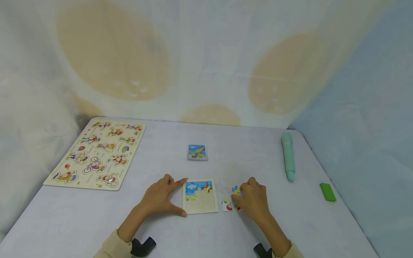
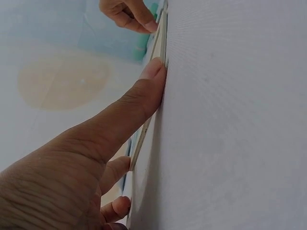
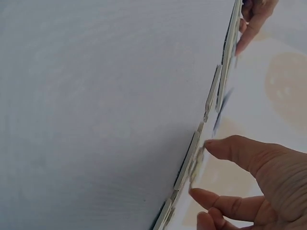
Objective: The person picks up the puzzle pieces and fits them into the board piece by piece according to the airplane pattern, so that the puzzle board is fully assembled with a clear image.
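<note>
A small wooden jigsaw board (image 1: 204, 207) lies in front of me in the head view. Blue sky pieces fill its upper part, while its lower part is bare wood. My left hand (image 1: 161, 197) spans its left side, holding it with the thumb at the lower corner and the index finger at the upper one. To the right of the board, my right hand (image 1: 255, 199) has thumb and index finger on either side of a jigsaw piece (image 3: 195, 165), partly hidden by the hand. A white and red jigsaw piece (image 1: 227, 205) lies between that hand and the board.
A small airplane picture (image 1: 197, 152) lies behind the board. At the left is a large wooden picture puzzle (image 1: 100, 154). A mint-green stick-shaped object (image 1: 288, 156) and a green block (image 1: 327, 192) lie at the right. Fabric walls enclose the table's back and sides.
</note>
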`<state>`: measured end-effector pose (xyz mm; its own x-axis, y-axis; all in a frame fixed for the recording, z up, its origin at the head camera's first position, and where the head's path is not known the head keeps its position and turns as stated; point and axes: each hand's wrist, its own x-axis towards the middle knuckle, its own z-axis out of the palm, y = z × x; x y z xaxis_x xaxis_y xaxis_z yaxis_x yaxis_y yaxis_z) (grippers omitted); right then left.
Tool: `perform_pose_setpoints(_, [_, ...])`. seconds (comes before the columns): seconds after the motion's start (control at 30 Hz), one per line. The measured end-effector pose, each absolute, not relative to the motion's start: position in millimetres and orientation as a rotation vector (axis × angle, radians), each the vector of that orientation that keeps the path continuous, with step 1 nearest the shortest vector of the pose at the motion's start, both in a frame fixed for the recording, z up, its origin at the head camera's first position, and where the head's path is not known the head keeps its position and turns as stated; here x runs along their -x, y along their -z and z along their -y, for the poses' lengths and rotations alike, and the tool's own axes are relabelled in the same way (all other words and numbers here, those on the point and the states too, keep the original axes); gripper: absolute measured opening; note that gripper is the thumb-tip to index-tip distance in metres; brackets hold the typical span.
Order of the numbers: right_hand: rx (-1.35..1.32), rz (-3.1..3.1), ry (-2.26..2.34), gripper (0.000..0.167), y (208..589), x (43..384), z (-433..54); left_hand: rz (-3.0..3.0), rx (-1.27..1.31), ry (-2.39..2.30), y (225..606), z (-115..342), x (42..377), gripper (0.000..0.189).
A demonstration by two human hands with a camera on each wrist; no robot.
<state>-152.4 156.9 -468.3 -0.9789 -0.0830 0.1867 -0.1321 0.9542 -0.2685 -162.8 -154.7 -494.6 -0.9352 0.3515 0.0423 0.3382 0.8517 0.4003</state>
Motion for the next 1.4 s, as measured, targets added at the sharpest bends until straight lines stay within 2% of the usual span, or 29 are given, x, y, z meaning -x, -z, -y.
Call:
perform_pose_setpoints(0.4, [-0.179, 2.891, -0.505, 0.038, 461, 152, -141, -2.977, -0.542, -0.630, 495, 155, 163, 0.109])
perform_pose_setpoints(1.07, [-0.357, 2.920, -0.493, 0.040, 459, 148, -84, -2.992, -0.568, -0.635, 493, 155, 162, 0.108])
perform_pose_setpoints(1.4, [-0.457, 2.946, -0.437, 0.036, 462, 152, -66, -2.987, -0.560, -0.639, 492, 156, 162, 0.109])
